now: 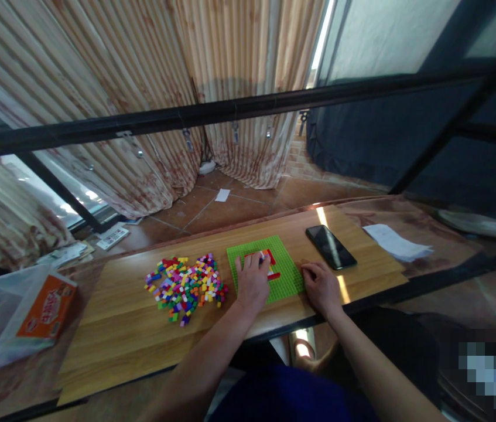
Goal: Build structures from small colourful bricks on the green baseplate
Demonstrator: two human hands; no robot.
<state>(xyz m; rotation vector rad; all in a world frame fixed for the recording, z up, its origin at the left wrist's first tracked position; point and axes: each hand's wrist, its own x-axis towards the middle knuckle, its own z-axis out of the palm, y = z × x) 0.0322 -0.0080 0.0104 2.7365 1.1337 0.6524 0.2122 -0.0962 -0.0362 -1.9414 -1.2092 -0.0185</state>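
A green studded baseplate (283, 258) lies on the wooden table (120, 316), with red bricks (270, 257) and a few lighter ones pressed onto it. My left hand (252, 282) rests on the plate's left part, fingers curled with the fingertips pressing at the red bricks; whether they pinch a small brick is hidden. My right hand (321, 285) sits at the plate's right edge, fingers curled and touching that edge. A pile of small loose bricks (186, 284) in many colours lies left of the plate.
A black phone (331, 247) lies right of the plate, with white paper (396, 241) farther right. An orange-and-white packet in a plastic bag (19, 313) sits at the far left. A black frame bar (230, 111) crosses above, in front of curtains.
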